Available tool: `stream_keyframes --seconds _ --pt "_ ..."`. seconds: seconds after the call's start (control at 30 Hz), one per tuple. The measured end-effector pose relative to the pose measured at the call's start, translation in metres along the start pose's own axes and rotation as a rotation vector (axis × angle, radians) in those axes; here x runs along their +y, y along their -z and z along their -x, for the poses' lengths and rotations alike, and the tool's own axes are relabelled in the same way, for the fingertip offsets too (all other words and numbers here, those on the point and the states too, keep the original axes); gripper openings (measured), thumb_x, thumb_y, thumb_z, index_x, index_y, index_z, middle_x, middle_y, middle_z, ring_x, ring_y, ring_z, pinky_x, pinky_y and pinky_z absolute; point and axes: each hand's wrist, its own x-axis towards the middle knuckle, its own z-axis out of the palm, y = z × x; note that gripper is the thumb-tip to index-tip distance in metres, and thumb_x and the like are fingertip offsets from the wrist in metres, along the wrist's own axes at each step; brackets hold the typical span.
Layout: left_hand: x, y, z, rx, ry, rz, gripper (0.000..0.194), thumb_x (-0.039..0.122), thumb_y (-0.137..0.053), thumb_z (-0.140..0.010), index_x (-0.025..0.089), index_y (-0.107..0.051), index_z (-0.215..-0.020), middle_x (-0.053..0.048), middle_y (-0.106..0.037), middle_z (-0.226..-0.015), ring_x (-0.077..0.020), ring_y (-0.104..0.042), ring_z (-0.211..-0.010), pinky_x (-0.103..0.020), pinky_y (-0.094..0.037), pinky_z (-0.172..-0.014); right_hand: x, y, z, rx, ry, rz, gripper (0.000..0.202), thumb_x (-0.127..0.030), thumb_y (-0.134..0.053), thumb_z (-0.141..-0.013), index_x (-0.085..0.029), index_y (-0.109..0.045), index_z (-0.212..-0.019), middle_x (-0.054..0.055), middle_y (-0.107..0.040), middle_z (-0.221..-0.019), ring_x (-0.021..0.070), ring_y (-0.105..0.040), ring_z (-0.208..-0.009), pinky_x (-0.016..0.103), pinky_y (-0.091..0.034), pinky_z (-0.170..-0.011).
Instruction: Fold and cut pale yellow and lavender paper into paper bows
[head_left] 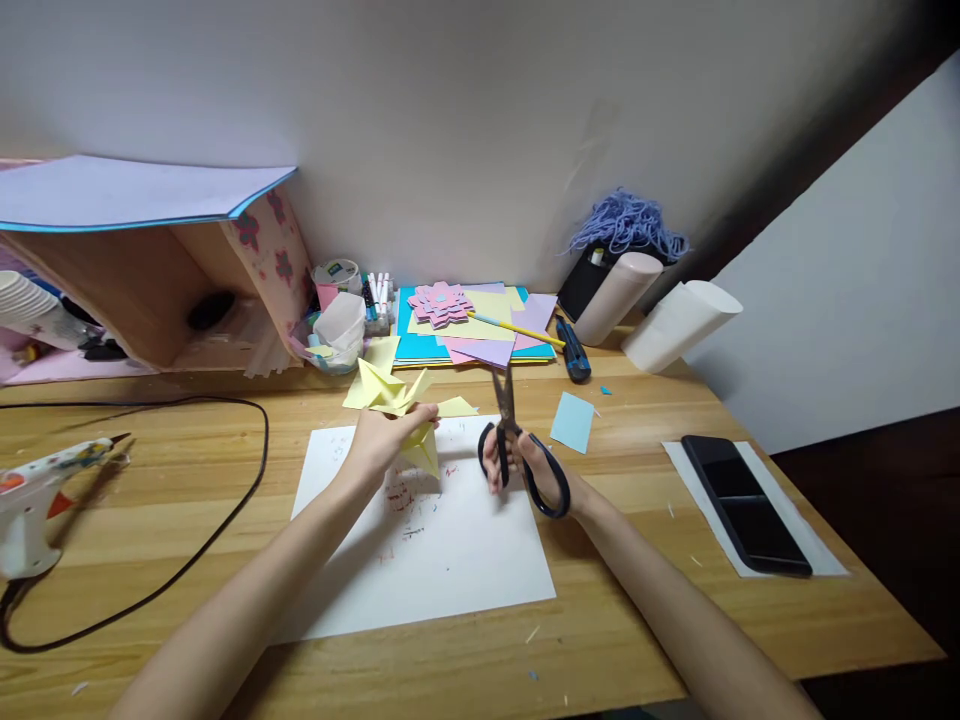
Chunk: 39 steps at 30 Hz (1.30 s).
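Note:
My left hand (388, 440) grips a piece of yellow paper (384, 388) that is folded or cut, with pointed flaps spreading out above and below the fingers. In my right hand (544, 470) is a pair of scissors (505, 405) with black handles, its blades pointing up and slightly parted. A gap separates the blades from the yellow paper. Both hands are above a white sheet (450, 560) marked with red and dark smudges. A small light blue paper (573, 422) lies just right of the scissors.
Behind are coloured papers with a pink paper flower (441, 304), a yellow pencil (517, 329) and a utility knife (573, 350). A glue gun (37, 500) and its black cord lie left. A phone (746, 505) lies right, near paper rolls (682, 325). A cardboard box (195, 270) stands back left.

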Motion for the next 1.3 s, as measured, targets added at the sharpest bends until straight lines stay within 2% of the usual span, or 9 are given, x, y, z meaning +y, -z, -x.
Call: stream_keyframes --seconds 0.03,0.1,0.17,0.23,0.37,0.5,0.87,1.03,1.3 --pt "0.002 0.003 -0.002 0.051 -0.035 0.002 0.022 0.033 -0.072 -0.063 0.013 -0.064 -0.068 -0.005 -0.066 -0.07 -0.0151 -0.059 -0.066 -0.024 -0.043 -0.063 -0.003 0.0 0.003 -0.097 -0.004 0.046 0.063 -0.077 -0.036 -0.072 -0.017 -0.047 -0.087 0.0 -0.053 -0.061 0.0143 -0.057 -0.056 0.027 -0.044 -0.055" --pt "0.005 0.007 -0.003 0.135 -0.094 0.021 0.022 0.034 -0.071 -0.064 0.013 -0.065 -0.069 -0.004 -0.065 -0.07 -0.0146 -0.059 -0.066 -0.024 -0.043 -0.064 -0.007 -0.002 0.009 -0.211 -0.039 0.113 0.068 -0.079 -0.031 -0.072 -0.015 -0.048 -0.088 0.0 -0.051 -0.06 0.0139 -0.055 -0.055 0.026 -0.043 -0.054" --pt "0.006 0.008 -0.002 0.176 -0.14 0.055 0.022 0.034 -0.07 -0.065 0.014 -0.065 -0.07 -0.003 -0.065 -0.07 -0.0146 -0.059 -0.068 -0.024 -0.043 -0.065 -0.009 -0.007 0.012 -0.277 -0.106 0.129 0.071 -0.082 -0.026 -0.07 -0.015 -0.048 -0.085 -0.002 -0.047 -0.058 0.0134 -0.053 -0.051 0.026 -0.042 -0.05" --pt "0.007 0.006 0.002 0.161 -0.172 0.062 0.021 0.034 -0.07 -0.065 0.014 -0.064 -0.07 -0.003 -0.065 -0.069 -0.0144 -0.058 -0.068 -0.024 -0.043 -0.066 -0.01 -0.013 0.013 -0.294 -0.132 0.161 0.073 -0.082 -0.025 -0.069 -0.015 -0.048 -0.084 -0.002 -0.046 -0.057 0.0132 -0.052 -0.05 0.025 -0.042 -0.048" --pt "0.006 -0.002 0.009 0.071 -0.141 0.008 0.02 0.033 -0.071 -0.065 0.014 -0.064 -0.067 -0.003 -0.065 -0.067 -0.0143 -0.058 -0.065 -0.024 -0.043 -0.064 -0.01 -0.019 0.012 -0.23 -0.107 0.24 0.07 -0.081 -0.025 -0.071 -0.016 -0.046 -0.086 -0.002 -0.047 -0.058 0.0137 -0.054 -0.053 0.025 -0.043 -0.051" --pt "0.006 -0.006 0.013 0.015 -0.106 -0.032 0.019 0.031 -0.07 -0.065 0.013 -0.063 -0.064 -0.004 -0.065 -0.064 -0.0151 -0.059 -0.063 -0.025 -0.044 -0.062 -0.011 -0.021 0.011 -0.168 -0.142 0.226 0.072 -0.083 -0.025 -0.067 -0.016 -0.046 -0.084 -0.003 -0.045 -0.057 0.0133 -0.054 -0.052 0.025 -0.043 -0.05" --pt "0.006 -0.006 0.012 -0.009 -0.093 0.016 0.018 0.03 -0.07 -0.063 0.014 -0.063 -0.063 -0.004 -0.065 -0.063 -0.0152 -0.059 -0.061 -0.026 -0.046 -0.062 -0.009 -0.029 0.009 -0.06 -0.141 0.264 0.071 -0.086 -0.03 -0.06 -0.018 -0.042 -0.075 -0.007 -0.038 -0.052 0.0096 -0.046 -0.042 0.022 -0.037 -0.042" --pt "0.008 -0.005 0.012 -0.016 -0.067 0.004 0.016 0.027 -0.07 -0.063 0.013 -0.062 -0.06 -0.003 -0.063 -0.06 -0.0141 -0.058 -0.059 -0.025 -0.045 -0.061 0.0 -0.025 0.009 -0.06 -0.111 0.305 0.067 -0.084 -0.031 -0.065 -0.018 -0.042 -0.075 -0.007 -0.035 -0.052 0.0073 -0.042 -0.04 0.02 -0.034 -0.04" --pt "0.009 -0.003 0.009 -0.023 -0.021 0.005 0.015 0.026 -0.07 -0.062 0.012 -0.064 -0.061 -0.004 -0.063 -0.062 -0.0134 -0.056 -0.059 -0.024 -0.044 -0.06 0.014 -0.022 0.008 -0.012 -0.097 0.3 0.063 -0.082 -0.04 -0.064 -0.019 -0.04 -0.072 -0.008 -0.034 -0.052 0.0057 -0.036 -0.038 0.019 -0.035 -0.036"
